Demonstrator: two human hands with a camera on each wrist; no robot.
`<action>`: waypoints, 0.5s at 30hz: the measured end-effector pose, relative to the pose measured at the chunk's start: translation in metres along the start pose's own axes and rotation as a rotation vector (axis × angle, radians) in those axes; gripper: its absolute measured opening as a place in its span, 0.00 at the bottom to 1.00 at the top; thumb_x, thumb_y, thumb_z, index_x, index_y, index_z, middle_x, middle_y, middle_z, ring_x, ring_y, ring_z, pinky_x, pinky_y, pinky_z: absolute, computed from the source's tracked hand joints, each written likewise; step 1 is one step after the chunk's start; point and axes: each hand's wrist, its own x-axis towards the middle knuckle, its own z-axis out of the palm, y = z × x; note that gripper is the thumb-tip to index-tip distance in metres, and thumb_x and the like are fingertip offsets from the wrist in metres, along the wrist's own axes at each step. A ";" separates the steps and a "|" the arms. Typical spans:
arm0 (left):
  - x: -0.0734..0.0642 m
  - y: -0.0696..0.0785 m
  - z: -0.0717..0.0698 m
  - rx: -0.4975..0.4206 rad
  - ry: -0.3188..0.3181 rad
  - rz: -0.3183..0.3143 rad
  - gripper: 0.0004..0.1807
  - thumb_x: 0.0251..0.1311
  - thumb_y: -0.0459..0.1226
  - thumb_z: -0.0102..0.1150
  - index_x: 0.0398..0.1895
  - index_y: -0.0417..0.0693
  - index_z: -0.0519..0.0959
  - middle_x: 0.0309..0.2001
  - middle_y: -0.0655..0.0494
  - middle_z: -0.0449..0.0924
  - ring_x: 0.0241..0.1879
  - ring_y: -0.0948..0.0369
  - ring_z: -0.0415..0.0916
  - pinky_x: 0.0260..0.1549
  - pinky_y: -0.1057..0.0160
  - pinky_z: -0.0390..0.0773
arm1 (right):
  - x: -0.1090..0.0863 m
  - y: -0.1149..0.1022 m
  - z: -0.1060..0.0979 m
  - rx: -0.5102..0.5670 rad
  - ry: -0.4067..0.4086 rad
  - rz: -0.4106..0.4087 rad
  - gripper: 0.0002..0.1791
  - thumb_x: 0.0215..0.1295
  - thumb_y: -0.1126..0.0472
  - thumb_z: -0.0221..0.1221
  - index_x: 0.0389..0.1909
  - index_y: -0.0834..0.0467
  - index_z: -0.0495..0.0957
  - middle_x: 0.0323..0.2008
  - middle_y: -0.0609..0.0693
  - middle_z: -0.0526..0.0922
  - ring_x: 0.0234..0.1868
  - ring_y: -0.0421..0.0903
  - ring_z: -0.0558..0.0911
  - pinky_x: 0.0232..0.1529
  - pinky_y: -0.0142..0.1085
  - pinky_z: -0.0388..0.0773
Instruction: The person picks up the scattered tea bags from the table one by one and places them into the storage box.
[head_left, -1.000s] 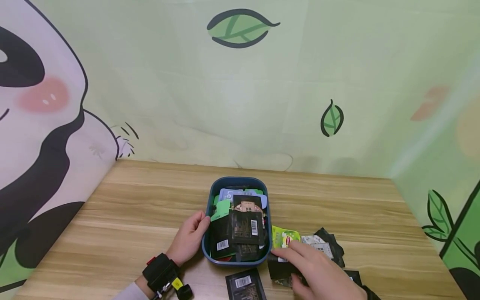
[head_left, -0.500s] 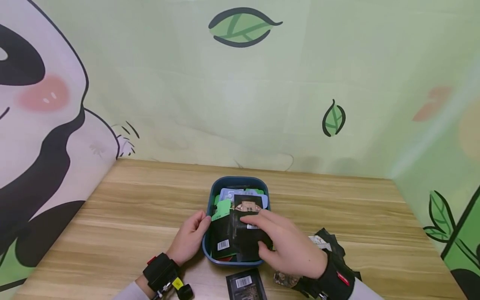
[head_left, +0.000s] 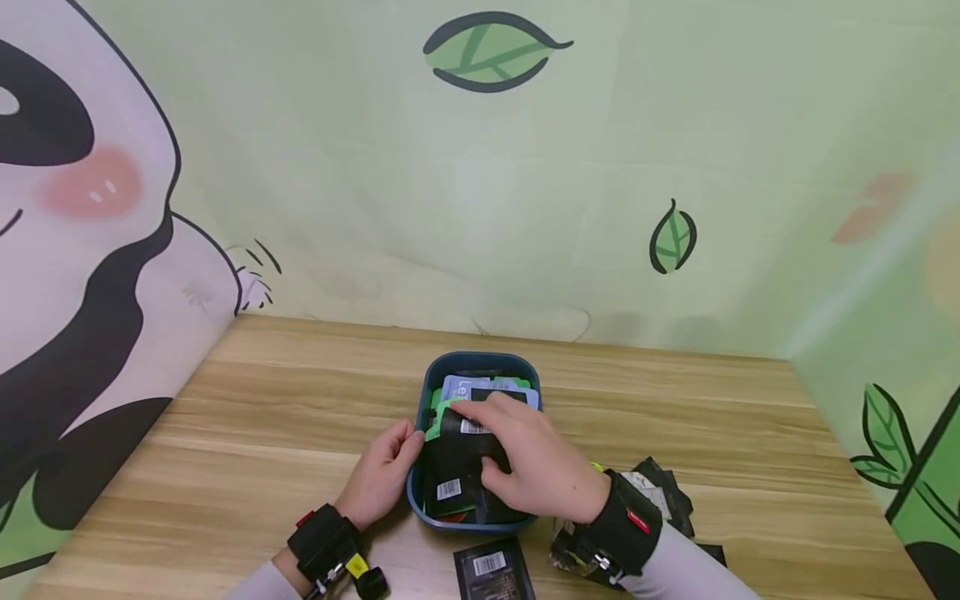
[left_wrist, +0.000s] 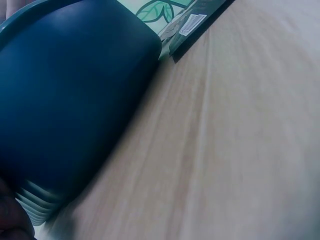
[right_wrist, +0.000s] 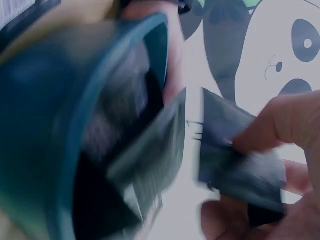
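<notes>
The dark blue plastic bin [head_left: 480,527] stands on the table, filled with flat packets, among them a green one [head_left: 433,432], a pale blue one [head_left: 467,386] and black ones. My left hand [head_left: 381,477] holds the bin's left side, thumb at the rim. In the left wrist view the bin's smooth wall [left_wrist: 75,95] fills the upper left. Over the bin, my right hand [head_left: 536,462] pinches a black packet [right_wrist: 220,145] between thumb and fingers, a white barcode on it. In the right wrist view this packet is above the bin's opening, beside other packets [right_wrist: 150,145].
One black packet [head_left: 493,571] with a barcode lies in front of the bin. To the right, a loose pile of black and patterned packets [head_left: 663,492] is partly hidden by my right wrist. A printed cloth wall [head_left: 480,208] rises behind the table.
My right hand has come from the pile at the right, leftward and up over the bin, bringing a black packet. The left hand has stayed at the bin's side.
</notes>
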 end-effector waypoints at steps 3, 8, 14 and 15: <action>0.000 -0.001 0.001 0.016 0.005 0.022 0.14 0.74 0.38 0.44 0.26 0.47 0.67 0.22 0.57 0.61 0.26 0.63 0.65 0.26 0.68 0.64 | -0.003 0.004 0.000 -0.117 -0.037 0.008 0.51 0.56 0.47 0.65 0.76 0.45 0.47 0.72 0.52 0.57 0.70 0.54 0.62 0.64 0.51 0.66; -0.001 0.001 0.001 0.025 0.017 0.035 0.15 0.74 0.38 0.44 0.25 0.48 0.67 0.22 0.57 0.60 0.26 0.63 0.65 0.26 0.67 0.63 | -0.012 0.009 0.001 -0.158 -0.068 0.039 0.57 0.54 0.31 0.61 0.76 0.42 0.36 0.78 0.47 0.33 0.77 0.57 0.38 0.69 0.60 0.51; 0.002 -0.007 0.002 0.037 0.025 0.021 0.15 0.74 0.38 0.45 0.25 0.48 0.67 0.22 0.56 0.60 0.27 0.61 0.65 0.27 0.68 0.62 | -0.028 0.016 -0.009 -0.137 -0.091 0.100 0.56 0.54 0.30 0.59 0.76 0.39 0.38 0.77 0.42 0.29 0.78 0.51 0.34 0.69 0.59 0.51; 0.003 -0.011 0.002 0.039 0.024 0.021 0.15 0.74 0.38 0.44 0.25 0.48 0.67 0.22 0.56 0.60 0.27 0.61 0.65 0.27 0.68 0.62 | -0.031 0.018 -0.011 -0.129 -0.096 0.109 0.55 0.55 0.30 0.59 0.76 0.40 0.38 0.77 0.41 0.29 0.78 0.50 0.34 0.69 0.59 0.52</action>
